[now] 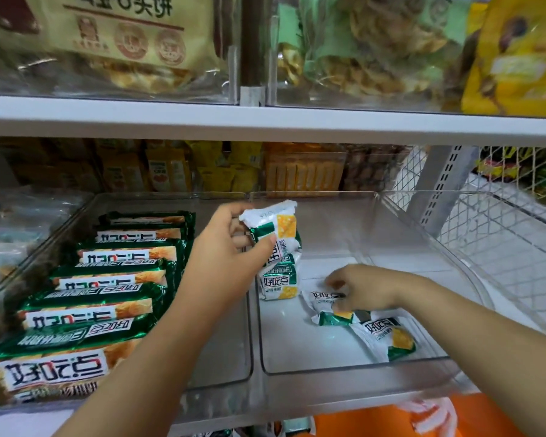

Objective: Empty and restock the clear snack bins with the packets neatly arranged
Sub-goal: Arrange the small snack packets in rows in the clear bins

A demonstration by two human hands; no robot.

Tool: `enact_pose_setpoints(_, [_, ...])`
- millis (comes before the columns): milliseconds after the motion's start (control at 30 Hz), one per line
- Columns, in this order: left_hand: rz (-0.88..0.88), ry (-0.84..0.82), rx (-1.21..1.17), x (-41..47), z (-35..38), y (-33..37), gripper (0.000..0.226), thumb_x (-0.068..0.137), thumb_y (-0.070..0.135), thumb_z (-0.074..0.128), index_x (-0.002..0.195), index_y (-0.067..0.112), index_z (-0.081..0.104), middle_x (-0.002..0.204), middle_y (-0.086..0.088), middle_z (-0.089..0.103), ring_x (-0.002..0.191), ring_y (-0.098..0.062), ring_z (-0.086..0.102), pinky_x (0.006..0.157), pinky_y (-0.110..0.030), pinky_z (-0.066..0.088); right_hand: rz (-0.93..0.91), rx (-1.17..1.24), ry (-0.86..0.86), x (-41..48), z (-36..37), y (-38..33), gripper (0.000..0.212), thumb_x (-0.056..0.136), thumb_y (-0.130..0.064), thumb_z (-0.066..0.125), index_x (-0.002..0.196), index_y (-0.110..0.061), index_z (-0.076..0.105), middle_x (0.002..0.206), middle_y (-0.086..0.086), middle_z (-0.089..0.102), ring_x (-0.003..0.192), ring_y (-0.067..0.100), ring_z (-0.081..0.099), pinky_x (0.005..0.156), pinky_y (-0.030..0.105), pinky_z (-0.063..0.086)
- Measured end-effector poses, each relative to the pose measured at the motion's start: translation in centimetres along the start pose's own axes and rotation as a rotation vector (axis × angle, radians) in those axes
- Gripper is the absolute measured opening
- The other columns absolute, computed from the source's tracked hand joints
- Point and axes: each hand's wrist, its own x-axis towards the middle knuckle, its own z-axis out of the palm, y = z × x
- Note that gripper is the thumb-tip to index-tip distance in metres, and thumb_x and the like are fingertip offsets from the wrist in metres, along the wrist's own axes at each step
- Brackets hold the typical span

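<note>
Glossy green long packets (108, 279) overlap in the left bin (221, 342) — a neat shingled row. The left hand (230, 247) curls its fingers round a crinkly small packet (275, 222), perhaps several stacked, over the clear-walled right bin (391, 234). There the right hand (366, 288) pinches a flat packet (323, 299) lying on its floor — seemingly gathering strays.

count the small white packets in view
4: a packet in the left hand, a second upright below it, a third pinched by the right hand, a fourth near the bin front. Others may hide behind the hands.
</note>
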Motion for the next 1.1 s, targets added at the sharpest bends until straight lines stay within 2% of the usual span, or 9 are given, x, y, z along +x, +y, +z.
enact_pose_setpoints(100, [-0.008, 0.043, -0.095, 0.3, -0.2, -0.3, 0.026, 0.086, 0.009, 0.066, 0.107, 0.018, 0.053, 0.077, 0.009, 0.065, 0.055, 0.007, 0.058, 0.053, -0.008, 0.044, 0.006, -0.03, -0.027, 0.5, 0.1, -0.3, 0.051, 0.08, -0.03, 0.074, 0.126, -0.015, 0.056, 0.113, -0.002, 0.059, 0.094, 0.016, 0.057, 0.074, 0.022, 0.042])
enact_pose_setpoints(200, [-0.015, 0.101, -0.169, 0.5, -0.5, -0.2, 0.022, 0.086, 0.01, 0.067, 0.099, 0.024, 0.056, 0.091, 0.006, 0.071, 0.072, 0.002, 0.067, 0.068, -0.016, 0.052, -0.111, -0.05, 0.141, 0.0, 0.2, -1.1, 0.035, 0.072, -0.027, 0.08, 0.1, -0.027, 0.059, 0.096, -0.007, 0.055, 0.088, 0.016, 0.056, 0.076, 0.029, 0.048])
enact_pose_setpoints(367, [-0.029, 0.146, -0.255, 0.9, -0.6, -0.3, 0.022, 0.075, 0.027, 0.073, 0.094, 0.031, 0.063, 0.102, 0.003, 0.071, 0.101, -0.017, 0.067, 0.089, -0.043, 0.053, -0.263, -0.095, 0.367, 1.2, 1.3, -4.2, 0.05, 0.075, -0.031, 0.077, 0.121, -0.03, 0.06, 0.117, -0.009, 0.059, 0.104, 0.016, 0.056, 0.084, 0.031, 0.048])
enact_pose_setpoints(433, [-0.02, 0.165, -0.272, 0.9, -0.8, -0.1, 0.026, 0.071, 0.035, 0.07, 0.096, 0.035, 0.065, 0.101, 0.0, 0.071, 0.103, -0.021, 0.066, 0.089, -0.048, 0.053, -0.302, -0.059, 0.441, 2.1, 1.9, -4.7, 0.047, 0.073, -0.023, 0.077, 0.116, -0.027, 0.059, 0.115, -0.005, 0.056, 0.1, 0.02, 0.057, 0.082, 0.035, 0.05])
enact_pose_setpoints(533, [-0.017, 0.162, -0.284, 1.0, -1.1, -0.3, 0.026, 0.082, 0.026, 0.073, 0.105, 0.034, 0.063, 0.097, 0.0, 0.07, 0.094, -0.017, 0.068, 0.075, -0.035, 0.053, -0.335, 0.106, 0.486, 2.1, 1.3, -3.8, 0.034, 0.073, -0.011, 0.075, 0.097, -0.024, 0.056, 0.1, -0.005, 0.051, 0.086, 0.018, 0.056, 0.075, 0.032, 0.047])
enact_pose_setpoints(667, [-0.046, 0.133, -0.28, 0.9, -1.1, -0.5, 0.038, 0.086, 0.023, 0.069, 0.12, 0.028, 0.054, 0.1, 0.001, 0.073, 0.093, -0.014, 0.069, 0.076, -0.032, 0.051, -0.192, 0.076, 0.357, -0.1, -2.0, -0.5, 0.02, 0.081, -0.019, 0.073, 0.094, -0.021, 0.058, 0.095, -0.002, 0.06, 0.083, 0.015, 0.056, 0.075, 0.027, 0.045])
enact_pose_setpoints(833, [-0.042, 0.07, -0.202, 0.6, -0.6, -0.2, 0.042, 0.085, 0.03, 0.068, 0.124, 0.025, 0.053, 0.092, 0.005, 0.072, 0.078, -0.003, 0.066, 0.07, -0.026, 0.046, 0.173, -0.222, -0.24, -2.5, -2.9, 0.9, 0.057, 0.08, -0.042, 0.073, 0.13, -0.023, 0.052, 0.128, 0.0, 0.049, 0.093, 0.016, 0.06, 0.088, 0.033, 0.051])
enact_pose_setpoints(1000, [-0.055, 0.03, -0.227, 0.5, -0.4, -0.1, 0.039, 0.084, 0.025, 0.069, 0.12, 0.024, 0.055, 0.098, 0.0, 0.073, 0.086, -0.012, 0.071, 0.082, -0.036, 0.055, 0.164, -0.135, -0.175, -2.5, -2.1, 0.4, 0.035, 0.082, -0.019, 0.07, 0.117, -0.019, 0.064, 0.112, -0.003, 0.056, 0.064, 0.008, 0.053, 0.064, 0.029, 0.054])
enact_pose_setpoints(1100, [-0.05, 0.018, -0.283, 0.4, -0.5, -0.1, 0.026, 0.082, 0.02, 0.07, 0.102, 0.03, 0.057, 0.093, -0.003, 0.073, 0.079, -0.011, 0.071, 0.068, -0.023, 0.056, 0.072, -0.061, 0.005, -2.7, -2.5, 1.1, 0.016, 0.085, -0.016, 0.059, 0.093, -0.019, 0.071, 0.084, -0.008, 0.063, 0.066, 0.008, 0.058, 0.062, 0.022, 0.049])
